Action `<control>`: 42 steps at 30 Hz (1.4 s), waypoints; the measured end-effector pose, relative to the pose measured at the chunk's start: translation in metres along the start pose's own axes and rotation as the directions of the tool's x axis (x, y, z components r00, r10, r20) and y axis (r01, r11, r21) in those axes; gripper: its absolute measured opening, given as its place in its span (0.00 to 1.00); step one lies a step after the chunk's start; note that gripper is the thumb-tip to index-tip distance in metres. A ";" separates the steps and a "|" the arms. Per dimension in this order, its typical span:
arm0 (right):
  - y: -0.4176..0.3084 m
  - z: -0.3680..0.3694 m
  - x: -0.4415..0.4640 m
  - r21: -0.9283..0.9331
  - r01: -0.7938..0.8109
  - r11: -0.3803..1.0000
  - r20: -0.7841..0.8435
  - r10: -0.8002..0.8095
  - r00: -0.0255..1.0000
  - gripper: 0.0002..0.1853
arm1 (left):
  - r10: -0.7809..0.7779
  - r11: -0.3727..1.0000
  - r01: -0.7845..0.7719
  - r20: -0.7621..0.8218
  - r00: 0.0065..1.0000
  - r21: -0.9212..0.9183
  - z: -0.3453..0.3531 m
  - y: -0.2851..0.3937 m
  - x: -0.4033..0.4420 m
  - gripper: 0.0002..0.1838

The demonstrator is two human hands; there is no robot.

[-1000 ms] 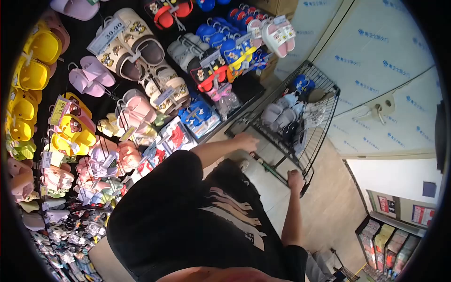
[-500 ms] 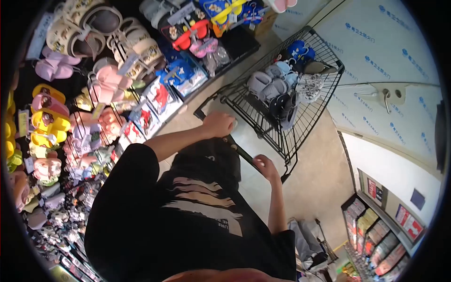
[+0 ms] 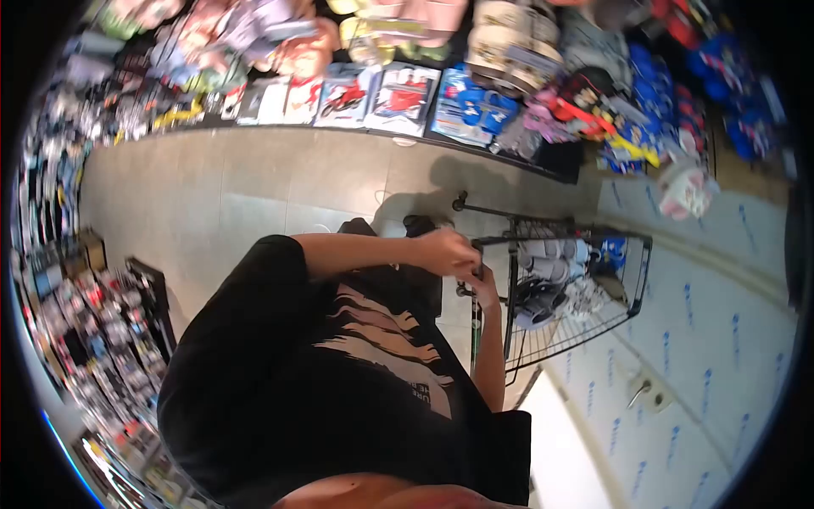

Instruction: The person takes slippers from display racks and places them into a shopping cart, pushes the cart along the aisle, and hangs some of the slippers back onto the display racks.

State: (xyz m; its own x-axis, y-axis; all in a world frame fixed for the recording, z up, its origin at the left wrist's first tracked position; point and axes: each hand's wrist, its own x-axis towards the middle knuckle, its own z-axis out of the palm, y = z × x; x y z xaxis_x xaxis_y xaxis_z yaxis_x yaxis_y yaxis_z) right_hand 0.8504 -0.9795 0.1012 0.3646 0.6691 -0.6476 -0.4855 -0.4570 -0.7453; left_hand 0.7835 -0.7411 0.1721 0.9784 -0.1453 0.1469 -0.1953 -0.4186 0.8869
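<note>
Though apart before, hands (image 3: 448, 252) now close together — at cart handle (image 3: 476, 338)

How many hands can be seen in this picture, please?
2: the left hand and the right hand, close together at the near end of the shopping cart. No other hand is visible.

Cream clogs (image 3: 502, 42) show beside pink slippers (image 3: 424, 13) on the display (image 3: 560, 165) — flat packs (image 3: 404, 97) with red designs line its edge, and white-and-pink slippers (image 3: 687, 188) hang at one end. A pale door (image 3: 670, 348) with blue print carries a lever handle (image 3: 639, 394). Tiled floor (image 3: 254, 187) stretches toward a crowded merchandise rack (image 3: 97, 339).
</note>
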 end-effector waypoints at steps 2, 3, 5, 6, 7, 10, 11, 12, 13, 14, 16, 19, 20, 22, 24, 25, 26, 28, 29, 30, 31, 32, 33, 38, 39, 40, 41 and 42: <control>0.007 0.013 -0.002 -0.014 0.074 0.997 -0.004 -0.074 0.997 0.14 | -0.206 0.970 0.222 -0.149 0.967 0.103 -0.028 -0.031 -0.066 0.05; 0.017 0.018 -0.002 0.011 0.162 0.987 -0.045 -0.161 0.986 0.14 | -0.365 0.907 0.402 -0.244 0.899 0.124 -0.032 -0.059 -0.111 0.07; 0.028 0.018 -0.003 -0.064 0.116 0.991 -0.038 -0.118 0.992 0.14 | -0.725 0.644 0.765 -0.301 0.619 0.021 -0.042 -0.129 -0.214 0.12; 0.030 0.022 -0.006 -0.108 0.092 0.990 -0.055 -0.099 0.994 0.13 | -0.895 0.359 0.933 -0.292 0.338 -0.019 -0.064 -0.125 -0.259 0.16; 0.032 0.025 -0.010 -0.155 0.071 0.985 -0.078 -0.084 0.993 0.13 | -0.917 0.308 0.950 -0.281 0.282 -0.053 -0.071 -0.141 -0.325 0.16; 0.031 0.041 -0.016 -0.185 0.054 0.981 -0.072 -0.068 0.995 0.12 | -0.889 0.150 0.973 -0.455 0.055 -0.174 -0.049 -0.187 -0.541 0.15; 0.031 0.047 -0.021 -0.168 0.034 0.985 -0.061 -0.044 0.997 0.12 | -0.891 0.049 0.979 -0.452 -0.048 -0.200 -0.046 -0.188 -0.604 0.16; 0.030 0.052 -0.022 -0.179 0.018 0.984 -0.051 -0.027 0.998 0.14 | -0.869 -0.041 0.961 -0.465 -0.169 -0.273 -0.058 -0.149 -0.634 0.17; 0.031 0.054 -0.023 -0.188 0.014 0.982 -0.048 -0.024 0.999 0.14 | -0.824 -0.084 0.937 -0.505 -0.256 -0.338 -0.058 -0.126 -0.670 0.18; 0.033 0.057 -0.024 -0.163 -0.025 0.986 -0.069 0.014 0.997 0.14 | -0.759 -0.015 0.900 -0.581 -0.294 -0.436 -0.046 -0.107 -0.710 0.17; 0.030 0.064 -0.021 -0.140 -0.081 0.987 -0.092 0.069 0.993 0.14 | -0.752 -0.052 0.586 -0.354 -0.556 -0.809 -0.034 -0.055 -0.749 0.16; 0.031 0.068 -0.015 -0.229 -0.172 0.958 -0.108 0.151 0.983 0.19 | -0.704 -0.105 0.278 -0.126 -0.699 -0.955 0.020 -0.014 -0.790 0.14; 0.033 0.068 -0.012 -0.237 -0.176 0.955 -0.091 0.158 0.983 0.19 | -0.679 -0.162 0.189 -0.029 -0.733 -0.969 0.041 -0.011 -0.797 0.13; 0.029 0.082 -0.010 -0.235 -0.219 0.947 -0.113 0.197 0.974 0.20 | -0.715 -0.189 0.032 0.115 -0.690 -0.982 0.063 -0.002 -0.791 0.11; 0.019 0.097 -0.008 -0.277 -0.300 0.913 -0.150 0.267 0.952 0.23 | -0.730 -0.205 -0.047 0.184 -0.658 -0.978 0.070 0.004 -0.767 0.10; 0.016 0.099 -0.007 -0.286 -0.310 0.907 -0.155 0.276 0.949 0.23 | -0.778 -0.158 -0.076 0.172 -0.604 -0.984 0.071 0.002 -0.761 0.11; 0.012 0.101 -0.003 -0.329 -0.388 0.861 -0.141 0.361 0.922 0.25 | -0.822 -0.110 -0.110 0.153 -0.549 -0.988 0.067 -0.001 -0.753 0.13; -0.002 0.116 0.005 -0.421 -0.492 0.762 -0.129 0.487 0.864 0.27 | -0.850 -0.067 -0.080 0.099 -0.518 -0.995 0.047 -0.006 -0.739 0.14; -0.005 0.120 0.009 -0.442 -0.507 0.740 -0.116 0.513 0.850 0.28 | -0.873 -0.015 -0.043 0.034 -0.487 -0.999 0.034 -0.009 -0.733 0.14; -0.008 0.125 0.014 -0.436 -0.527 0.729 -0.102 0.542 0.834 0.28 | -0.867 -0.013 -0.060 0.041 -0.497 -0.998 0.023 -0.013 -0.730 0.14; -0.009 0.130 0.017 -0.427 -0.549 0.718 -0.087 0.572 0.816 0.28 | -0.874 0.039 -0.015 -0.027 -0.486 -0.999 0.009 -0.016 -0.729 0.15; -0.011 0.140 0.019 -0.418 -0.533 0.735 -0.069 0.560 0.826 0.28 | -0.878 0.091 0.034 -0.096 -0.469 -0.995 -0.002 -0.020 -0.733 0.15; -0.015 0.148 0.021 -0.427 -0.564 0.707 -0.096 0.585 0.806 0.28 | -0.873 0.089 0.025 -0.090 -0.479 -0.996 -0.014 -0.023 -0.736 0.15; -0.036 0.200 0.030 -0.440 -0.599 0.669 -0.097 0.627 0.773 0.25 | -0.866 0.104 0.118 -0.148 -0.477 -0.988 -0.053 -0.019 -0.743 0.15; -0.045 0.212 0.035 -0.468 -0.629 0.620 -0.113 0.664 0.739 0.25 | -0.873 0.061 0.147 -0.124 -0.471 -0.987 -0.060 -0.017 -0.746 0.15; -0.045 0.217 0.041 -0.512 -0.643 0.570 -0.119 0.694 0.710 0.25 | -0.886 0.065 0.188 -0.144 -0.440 -0.980 -0.063 -0.016 -0.753 0.15; -0.040 0.213 0.048 -0.530 -0.650 0.545 -0.101 0.720 0.687 0.25 | -0.884 0.060 0.194 -0.142 -0.446 -0.979 -0.067 -0.016 -0.757 0.15; -0.034 0.210 0.056 -0.571 -0.625 0.533 -0.061 0.731 0.679 0.25 | -0.888 0.044 0.223 -0.141 -0.438 -0.974 -0.071 -0.016 -0.763 0.15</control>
State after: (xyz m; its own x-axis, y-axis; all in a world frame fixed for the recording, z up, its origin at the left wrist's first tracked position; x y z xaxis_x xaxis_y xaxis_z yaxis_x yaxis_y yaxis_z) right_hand 0.7207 -0.8030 0.1236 -0.0585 0.0846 -0.9947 -0.0325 -0.9960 -0.0828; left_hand 0.0451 -0.5599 0.0771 -0.2453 0.5614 -0.7903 0.2750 0.8221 0.4986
